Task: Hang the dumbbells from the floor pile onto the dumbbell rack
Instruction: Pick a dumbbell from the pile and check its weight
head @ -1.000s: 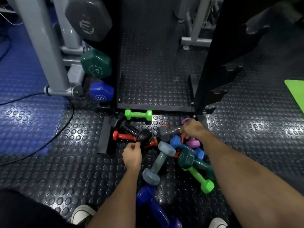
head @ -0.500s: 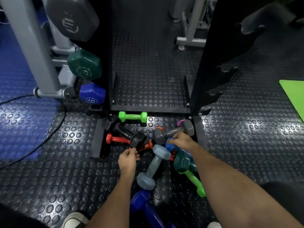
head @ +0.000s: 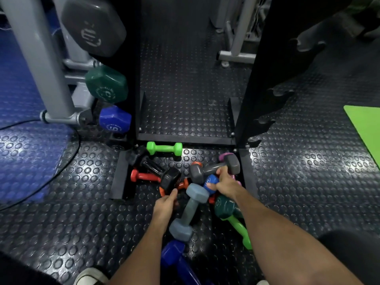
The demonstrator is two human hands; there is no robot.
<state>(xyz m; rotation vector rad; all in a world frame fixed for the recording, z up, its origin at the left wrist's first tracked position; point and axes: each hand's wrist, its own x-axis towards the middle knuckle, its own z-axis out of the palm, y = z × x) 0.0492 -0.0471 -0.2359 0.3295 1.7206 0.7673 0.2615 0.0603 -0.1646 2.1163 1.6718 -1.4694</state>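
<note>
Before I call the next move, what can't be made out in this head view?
- Left hand: grip hidden; its back faces the camera.
- Purple dumbbell: mostly behind the grey dumbbell the right hand grips.
- Navy dumbbell: cut by the bottom edge.
- Rack hooks: top cut off, dark.

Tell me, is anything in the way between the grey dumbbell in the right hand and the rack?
Nothing visible blocks it. The right hand grips the dark grey dumbbell at the top of the pile, and the rack's empty hooks rise just behind it, with only open air between.
</note>
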